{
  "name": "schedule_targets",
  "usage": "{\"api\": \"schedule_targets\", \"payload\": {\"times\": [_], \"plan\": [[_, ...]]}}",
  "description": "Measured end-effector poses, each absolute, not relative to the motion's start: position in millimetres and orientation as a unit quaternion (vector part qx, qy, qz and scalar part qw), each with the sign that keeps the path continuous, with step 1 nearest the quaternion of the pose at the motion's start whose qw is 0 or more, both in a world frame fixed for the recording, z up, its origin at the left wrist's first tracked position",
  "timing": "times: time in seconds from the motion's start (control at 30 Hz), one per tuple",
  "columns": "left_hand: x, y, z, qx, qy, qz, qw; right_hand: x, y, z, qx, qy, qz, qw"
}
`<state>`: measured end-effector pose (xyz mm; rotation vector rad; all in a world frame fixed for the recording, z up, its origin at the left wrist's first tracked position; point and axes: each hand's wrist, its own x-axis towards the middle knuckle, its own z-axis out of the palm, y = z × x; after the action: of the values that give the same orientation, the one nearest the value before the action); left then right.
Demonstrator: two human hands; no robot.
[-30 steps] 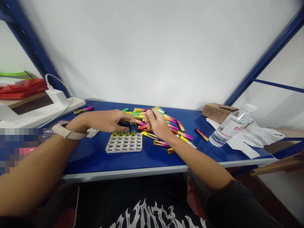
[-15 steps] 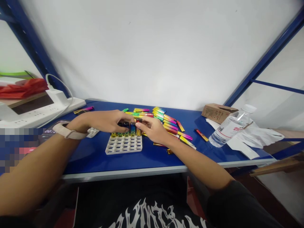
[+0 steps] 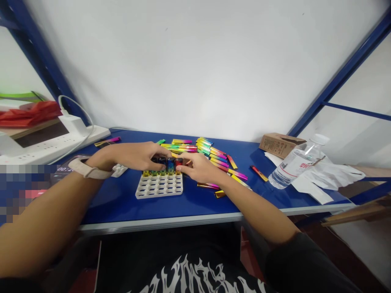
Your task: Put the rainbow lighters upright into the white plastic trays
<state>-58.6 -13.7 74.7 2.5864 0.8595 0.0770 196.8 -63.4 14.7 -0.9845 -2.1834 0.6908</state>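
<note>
Your right grip [image 3: 197, 166], pinching the red lighter [image 3: 179, 162], had just lowered it into the tray [image 3: 159, 192] beneath, seemingly completing the far row; your left grip [image 3: 143, 156] pinched the upright lighters [image 3: 170, 165] alongside.

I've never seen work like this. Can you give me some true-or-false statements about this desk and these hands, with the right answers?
1. The right hand touches a red piece at the far side of the tray. True.
2. Every hole in the tray is filled. False: pieces show only at its far side, and the nearer holes are bare.
3. The left hand is gripping the bottle. False: that hand is over the far side of the tray, well apart from the bottle.
4. Loose pieces lie on the blue desk. True.
5. The bottle is on the left hand's side of the tray. False: it is on the right hand's side.
</note>
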Motion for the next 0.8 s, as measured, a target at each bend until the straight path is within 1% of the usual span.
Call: {"api": "schedule_targets", "payload": {"times": [0.1, 0.23, 0.3, 0.47, 0.53, 0.8], "plan": [[-56, -16, 79, 0.918, 0.323, -0.046, 0.225, 196, -67, 20, -0.394, -0.835, 0.250, 0.292], [-54, -19, 83, 0.917, 0.332, -0.052, 0.216, 203, -66, 30, -0.413, -0.813, 0.255, 0.320], [-55, -18, 81, 0.913, 0.339, -0.059, 0.221, 212, -62, 36, -0.436, -0.800, 0.266, 0.315], [-59, -13, 75, 0.892, 0.388, -0.092, 0.211, 238, -51, 47, -0.440, -0.833, 0.286, 0.174], [-61, -10, 74, 0.888, 0.397, -0.095, 0.211, 245, -49, 50, -0.428, -0.850, 0.272, 0.140], [-67, -8, 79, 0.862, 0.460, -0.120, 0.177, 245, -48, 45, -0.429, -0.866, 0.229, 0.116]]}}
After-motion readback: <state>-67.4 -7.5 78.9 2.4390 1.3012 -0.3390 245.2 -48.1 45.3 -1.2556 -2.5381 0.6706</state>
